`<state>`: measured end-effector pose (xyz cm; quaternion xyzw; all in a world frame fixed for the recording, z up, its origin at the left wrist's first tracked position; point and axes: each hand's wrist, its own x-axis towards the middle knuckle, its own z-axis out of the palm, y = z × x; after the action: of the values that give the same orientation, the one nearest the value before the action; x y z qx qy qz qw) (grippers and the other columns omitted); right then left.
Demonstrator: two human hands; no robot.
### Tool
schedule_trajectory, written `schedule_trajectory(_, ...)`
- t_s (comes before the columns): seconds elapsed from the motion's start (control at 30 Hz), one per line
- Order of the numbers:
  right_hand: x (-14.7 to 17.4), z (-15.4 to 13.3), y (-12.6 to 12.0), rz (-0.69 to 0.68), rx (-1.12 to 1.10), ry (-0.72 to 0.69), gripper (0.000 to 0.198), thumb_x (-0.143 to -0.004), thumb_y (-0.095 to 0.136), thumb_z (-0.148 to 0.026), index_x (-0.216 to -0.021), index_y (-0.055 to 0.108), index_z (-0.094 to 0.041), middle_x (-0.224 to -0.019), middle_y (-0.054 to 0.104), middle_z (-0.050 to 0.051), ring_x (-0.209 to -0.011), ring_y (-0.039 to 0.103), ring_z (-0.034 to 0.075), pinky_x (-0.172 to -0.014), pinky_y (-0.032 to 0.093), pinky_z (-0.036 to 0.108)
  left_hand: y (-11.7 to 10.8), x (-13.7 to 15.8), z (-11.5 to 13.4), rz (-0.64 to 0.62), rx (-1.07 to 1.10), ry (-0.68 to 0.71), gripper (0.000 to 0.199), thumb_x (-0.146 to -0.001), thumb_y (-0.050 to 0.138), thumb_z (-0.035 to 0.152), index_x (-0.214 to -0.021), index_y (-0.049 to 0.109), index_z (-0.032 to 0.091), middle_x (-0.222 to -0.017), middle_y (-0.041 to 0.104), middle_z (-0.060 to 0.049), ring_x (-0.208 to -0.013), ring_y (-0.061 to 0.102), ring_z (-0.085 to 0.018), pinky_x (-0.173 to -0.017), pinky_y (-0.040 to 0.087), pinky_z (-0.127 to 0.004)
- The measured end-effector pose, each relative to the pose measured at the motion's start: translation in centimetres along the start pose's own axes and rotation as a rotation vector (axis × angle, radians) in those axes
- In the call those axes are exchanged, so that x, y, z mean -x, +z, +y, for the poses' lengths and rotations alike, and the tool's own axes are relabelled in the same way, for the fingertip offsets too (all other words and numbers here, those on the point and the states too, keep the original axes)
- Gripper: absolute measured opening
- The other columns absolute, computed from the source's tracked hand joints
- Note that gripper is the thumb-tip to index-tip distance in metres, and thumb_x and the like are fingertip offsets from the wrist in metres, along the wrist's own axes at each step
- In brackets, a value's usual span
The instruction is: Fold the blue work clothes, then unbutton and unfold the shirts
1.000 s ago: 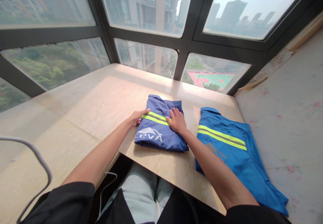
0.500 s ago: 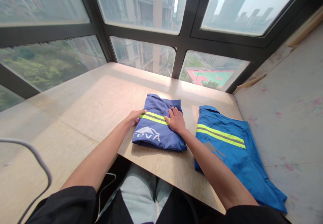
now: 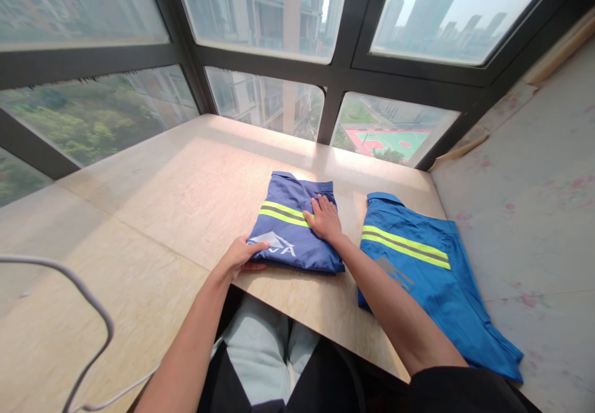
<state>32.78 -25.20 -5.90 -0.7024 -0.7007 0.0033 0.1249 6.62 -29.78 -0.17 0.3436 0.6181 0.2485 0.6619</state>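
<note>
A folded purple-blue work jacket [image 3: 286,230] with yellow-green reflective stripes and a white printed logo lies on the light wooden surface [image 3: 171,196] in front of me. My left hand [image 3: 242,256] grips its near left corner, thumb on top over part of the logo and fingers underneath. Flat on the jacket's upper right part rests my right hand [image 3: 324,217], its fingers stretched out beside the stripe end. To the right lies a second, brighter blue work garment [image 3: 418,283] with similar stripes and a grey print, partly behind my right forearm.
Dark window frames [image 3: 279,66] rise behind the surface. A papered wall [image 3: 534,227] bounds it on the right. A grey cable [image 3: 95,304] loops at the lower left. The surface's front edge runs just above my lap.
My left hand has moved from the jacket's left side by the stripes toward me, to the near left corner. My right hand stays in place on the cloth.
</note>
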Motion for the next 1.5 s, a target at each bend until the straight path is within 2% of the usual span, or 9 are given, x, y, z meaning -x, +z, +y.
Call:
schedule_trajectory(0.23,0.0,0.1,-0.1,-0.002,-0.029,-0.014,0.06,-0.099,0.041,-0.048,-0.147,0.044,-0.011,-0.157,0.031,0.016,-0.146,0.026,0.031,-0.118,0.02,0.045,-0.6,-0.6,-1.3,0.086,-0.136,0.029,0.038,-0.071,0.082,0.044,-0.085,0.061,0.015,-0.065,0.065,-0.005,-0.049,0.064,-0.017,-0.034,0.046,-0.019)
schedule_trajectory(0.43,0.0,0.3,0.0,0.029,-0.063,-0.028,0.057,-0.098,0.045,-0.046,-0.144,0.048,-0.011,-0.155,0.035,0.017,-0.144,0.029,0.032,-0.117,0.022,0.046,-1.3,0.2,-0.9,-0.058,0.062,0.026,0.031,-0.074,0.08,0.04,-0.086,0.067,0.015,-0.084,0.071,-0.008,-0.072,0.069,-0.022,-0.06,0.061,-0.031)
schedule_trajectory(0.53,0.1,0.5,0.2,0.057,-0.093,-0.035,0.055,-0.098,0.047,-0.044,-0.141,0.051,-0.011,-0.154,0.037,0.017,-0.143,0.031,0.033,-0.117,0.024,0.047,-1.8,0.6,-0.8,-0.137,0.161,0.022,0.028,-0.076,0.078,0.037,-0.081,0.067,0.012,-0.081,0.07,-0.01,-0.069,0.067,-0.019,-0.062,0.061,-0.03)
schedule_trajectory(0.67,0.0,0.9,0.5,0.088,-0.136,-0.055,0.053,-0.096,0.049,-0.042,-0.138,0.054,-0.01,-0.152,0.04,0.018,-0.142,0.033,0.034,-0.116,0.026,0.048,-1.7,0.7,-1.1,-0.07,0.177,0.044,0.016,-0.081,0.072,0.023,-0.074,0.066,0.01,-0.069,0.065,-0.006,-0.059,0.061,-0.014,-0.061,0.06,-0.029)
schedule_trajectory(1.0,0.1,1.7,0.8,0.075,-0.177,-0.11,0.049,-0.095,0.047,-0.038,-0.135,0.056,-0.011,-0.15,0.042,0.018,-0.142,0.035,0.033,-0.117,0.027,0.049,-1.4,0.7,-1.4,-0.063,0.166,0.065,0.021,-0.079,0.075,0.029,-0.076,0.068,0.01,-0.071,0.065,-0.006,-0.064,0.061,-0.015,-0.064,0.06,-0.03)
schedule_trajectory(1.2,-1.1,2.8,-0.9,-0.194,-0.205,-0.144,0.058,-0.09,0.057,-0.041,-0.142,0.05,-0.014,-0.155,0.035,0.018,-0.145,0.027,0.037,-0.116,0.026,0.055,-1.7,1.1,-0.7,-0.181,0.094,0.08,0.053,-0.063,0.085,0.049,-0.099,0.071,0.013,-0.098,0.07,-0.012,-0.082,0.065,-0.021,-0.064,0.06,-0.03)
schedule_trajectory(1.3,-0.4,0.5,-2.9,-0.167,-0.246,-0.148,0.054,-0.093,0.054,-0.041,-0.142,0.049,-0.017,-0.153,0.038,0.017,-0.144,0.029,0.037,-0.115,0.025,0.06,-1.4,1.1,-0.4,-0.217,0.066,0.068,0.058,-0.054,0.091,0.039,-0.101,0.069,0.012,-0.102,0.069,-0.013,-0.083,0.065,-0.022,-0.064,0.06,-0.03)
schedule_trajectory(1.4,2.0,-4.7,-4.6,-0.036,-0.278,-0.332,0.052,-0.099,0.046,-0.041,-0.145,0.045,-0.016,-0.155,0.035,0.016,-0.147,0.025,0.031,-0.118,0.023,0.055,-1.0,0.6,-0.7,-0.173,0.031,0.105,0.057,-0.051,0.091,0.031,-0.099,0.067,0.013,-0.09,0.07,-0.009,-0.076,0.065,-0.021,-0.06,0.058,-0.03)
schedule_trajectory(1.5,5.1,-10.1,-4.8,-0.056,-0.242,-0.531,0.057,-0.098,0.049,-0.045,-0.145,0.043,-0.013,-0.156,0.033,0.017,-0.147,0.024,0.029,-0.119,0.024,0.049,-0.9,-0.3,-1.3,-0.081,-0.02,0.236,0.045,-0.047,0.088,0.018,-0.086,0.067,0.01,-0.075,0.068,-0.004,-0.066,0.062,-0.016,-0.056,0.053,-0.023)
